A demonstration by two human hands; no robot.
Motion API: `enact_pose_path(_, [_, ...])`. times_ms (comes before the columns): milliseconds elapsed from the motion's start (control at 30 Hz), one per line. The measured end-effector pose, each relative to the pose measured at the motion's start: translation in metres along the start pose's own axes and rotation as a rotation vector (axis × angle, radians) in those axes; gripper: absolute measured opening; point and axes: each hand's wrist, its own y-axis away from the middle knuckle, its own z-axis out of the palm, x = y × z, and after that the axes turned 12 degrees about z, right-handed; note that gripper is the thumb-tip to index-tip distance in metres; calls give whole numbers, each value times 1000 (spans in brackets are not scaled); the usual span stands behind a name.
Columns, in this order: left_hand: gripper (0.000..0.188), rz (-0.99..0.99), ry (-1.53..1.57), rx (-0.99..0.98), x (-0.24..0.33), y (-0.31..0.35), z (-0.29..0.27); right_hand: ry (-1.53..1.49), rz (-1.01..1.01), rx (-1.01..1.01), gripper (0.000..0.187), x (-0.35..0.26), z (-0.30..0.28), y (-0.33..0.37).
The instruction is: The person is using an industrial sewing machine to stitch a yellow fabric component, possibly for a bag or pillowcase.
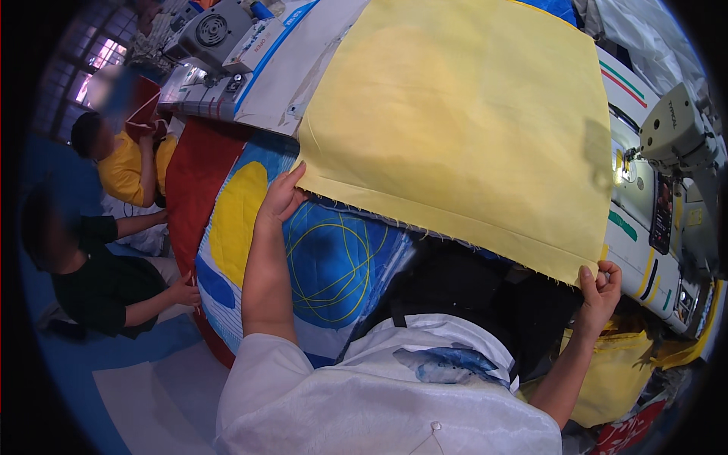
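Observation:
A large piece of yellow fabric [462, 129] lies spread over the sewing table, its frayed near edge hanging toward me. A stitched or folded line runs along that edge. My left hand [284, 195] pinches the fabric's near left corner, thumb on top. At the near right corner my right hand [599, 287] is closed on the same fabric between thumb and fingers. To the right of the fabric stands a sewing machine [675, 125], its lit needle area beside the cloth's right edge.
Blue, yellow and red patterned cloth [326, 262] hangs at my left. More yellow fabric [607, 375] is bunched below my right hand. Another sewing machine [216, 34] stands at the far left. Two people, in a yellow shirt [125, 171] and a dark green shirt [95, 273], sit at the left.

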Motion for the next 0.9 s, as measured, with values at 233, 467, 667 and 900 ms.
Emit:
enact_pose_path(233, [39, 185, -561, 206, 44, 46, 54, -45, 3, 36, 27, 6, -8, -3])
enact_pose_path(467, [43, 118, -155, 272, -7, 60, 47, -31, 37, 70, 24, 4, -18, -3])
enact_pose_path(667, [34, 176, -149, 295, 12, 80, 72, -80, -29, 87, 22, -7, -18, 2])
enact_pose_path(900, [33, -8, -484, 129, -47, 65, 9, 70, 4, 67, 14, 6, -17, -3])
